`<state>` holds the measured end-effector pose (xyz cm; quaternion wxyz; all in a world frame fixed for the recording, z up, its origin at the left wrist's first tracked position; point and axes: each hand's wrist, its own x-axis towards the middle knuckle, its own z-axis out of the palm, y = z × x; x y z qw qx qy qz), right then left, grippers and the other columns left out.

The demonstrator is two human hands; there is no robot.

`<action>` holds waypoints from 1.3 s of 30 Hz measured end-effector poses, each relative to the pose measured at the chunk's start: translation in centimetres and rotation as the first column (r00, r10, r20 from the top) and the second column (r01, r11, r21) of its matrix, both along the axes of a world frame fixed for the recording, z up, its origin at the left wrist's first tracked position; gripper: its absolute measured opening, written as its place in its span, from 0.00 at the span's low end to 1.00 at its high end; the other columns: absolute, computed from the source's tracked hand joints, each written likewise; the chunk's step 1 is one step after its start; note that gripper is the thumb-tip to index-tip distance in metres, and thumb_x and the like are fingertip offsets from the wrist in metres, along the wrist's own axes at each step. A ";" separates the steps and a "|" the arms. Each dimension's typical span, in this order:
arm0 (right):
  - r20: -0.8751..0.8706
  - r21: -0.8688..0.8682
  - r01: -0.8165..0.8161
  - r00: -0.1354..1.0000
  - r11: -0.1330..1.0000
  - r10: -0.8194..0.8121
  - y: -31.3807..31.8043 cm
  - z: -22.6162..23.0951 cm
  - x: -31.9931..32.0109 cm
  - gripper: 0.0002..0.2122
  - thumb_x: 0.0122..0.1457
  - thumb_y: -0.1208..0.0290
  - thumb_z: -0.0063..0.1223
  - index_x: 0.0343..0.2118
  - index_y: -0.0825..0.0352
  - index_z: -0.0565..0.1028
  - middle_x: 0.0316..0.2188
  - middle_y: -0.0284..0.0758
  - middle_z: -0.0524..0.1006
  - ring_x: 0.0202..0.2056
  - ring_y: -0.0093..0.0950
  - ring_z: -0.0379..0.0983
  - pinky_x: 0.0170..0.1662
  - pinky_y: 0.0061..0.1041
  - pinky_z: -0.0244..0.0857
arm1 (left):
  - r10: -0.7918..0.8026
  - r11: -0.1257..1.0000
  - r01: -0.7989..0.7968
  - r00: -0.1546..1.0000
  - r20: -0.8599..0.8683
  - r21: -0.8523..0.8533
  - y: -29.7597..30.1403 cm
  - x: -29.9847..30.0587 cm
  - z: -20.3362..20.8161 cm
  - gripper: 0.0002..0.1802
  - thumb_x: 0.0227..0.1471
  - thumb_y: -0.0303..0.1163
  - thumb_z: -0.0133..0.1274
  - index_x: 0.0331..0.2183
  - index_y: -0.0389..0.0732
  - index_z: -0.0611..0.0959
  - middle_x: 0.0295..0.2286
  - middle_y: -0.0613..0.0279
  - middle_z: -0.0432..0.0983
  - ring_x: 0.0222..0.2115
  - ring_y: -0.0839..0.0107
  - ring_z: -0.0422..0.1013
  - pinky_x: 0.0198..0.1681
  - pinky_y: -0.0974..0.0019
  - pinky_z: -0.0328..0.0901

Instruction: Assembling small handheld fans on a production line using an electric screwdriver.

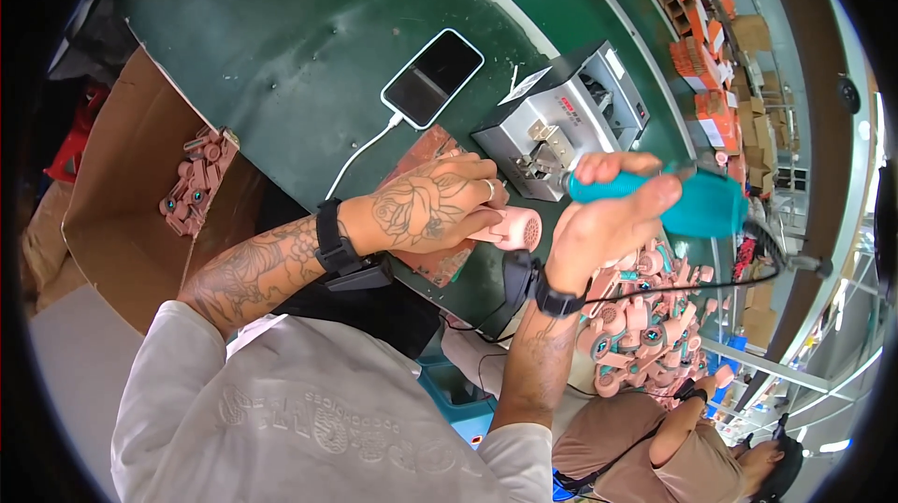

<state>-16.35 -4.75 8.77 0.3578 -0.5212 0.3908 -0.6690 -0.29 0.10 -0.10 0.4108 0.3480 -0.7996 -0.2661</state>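
My left hand point(430, 204) is closed around a pink plastic housing point(520, 229) with a round, perforated end, just above a worn reddish board point(447, 265). In my right hand point(599, 232) is a teal electric screwdriver point(716, 204), held sideways with its tip toward the left. That tip is close to the front of a grey metal screw feeder point(543, 120); whether they touch I cannot tell. Fingers cover much of the housing.
A phone point(433, 79) with a white cable lies on the green table point(262, 64). On the left, a cardboard box point(140, 185) holds pink parts. Many pink and teal pieces point(645, 325) are heaped at right, near another person point(645, 447). The screwdriver's black cord crosses my right wrist.
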 end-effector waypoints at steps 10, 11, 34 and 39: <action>-0.099 0.019 0.012 0.995 1.000 -0.010 -2.2 -1.3 0.8 0.31 0.71 0.38 0.44 0.29 0.70 0.65 0.21 0.34 0.67 0.23 0.28 0.66 0.30 0.28 0.63 | 0.002 0.994 0.004 0.999 0.045 -0.113 -0.1 0.0 0.0 0.13 0.59 0.34 0.58 0.42 0.37 0.84 0.35 0.54 0.74 0.40 0.53 0.73 0.48 0.54 0.66; -0.080 0.055 0.007 0.997 0.998 -0.002 -1.7 -1.2 1.1 0.31 0.70 0.38 0.45 0.30 0.69 0.65 0.21 0.34 0.67 0.23 0.28 0.66 0.29 0.28 0.63 | -0.002 0.994 0.007 0.999 0.044 -0.112 -0.1 0.0 0.0 0.13 0.59 0.34 0.58 0.42 0.37 0.84 0.35 0.54 0.74 0.40 0.53 0.73 0.48 0.54 0.66; 0.065 0.076 -0.213 0.976 0.974 0.208 5.7 -3.3 -2.4 0.29 0.65 0.37 0.52 0.31 0.66 0.67 0.19 0.36 0.68 0.18 0.29 0.63 0.22 0.28 0.61 | 0.054 0.996 -0.051 0.998 -0.040 0.073 -0.1 -0.5 0.0 0.07 0.57 0.30 0.57 0.36 0.37 0.84 0.34 0.57 0.76 0.39 0.56 0.74 0.45 0.55 0.69; 0.123 0.039 -0.238 0.965 0.971 0.231 5.9 -3.7 -2.7 0.26 0.65 0.43 0.54 0.31 0.67 0.67 0.18 0.38 0.69 0.19 0.29 0.65 0.21 0.29 0.62 | 0.009 0.999 -0.006 0.999 -0.051 0.050 -0.1 -0.9 0.9 0.08 0.57 0.30 0.58 0.36 0.37 0.84 0.35 0.57 0.76 0.39 0.55 0.75 0.45 0.55 0.69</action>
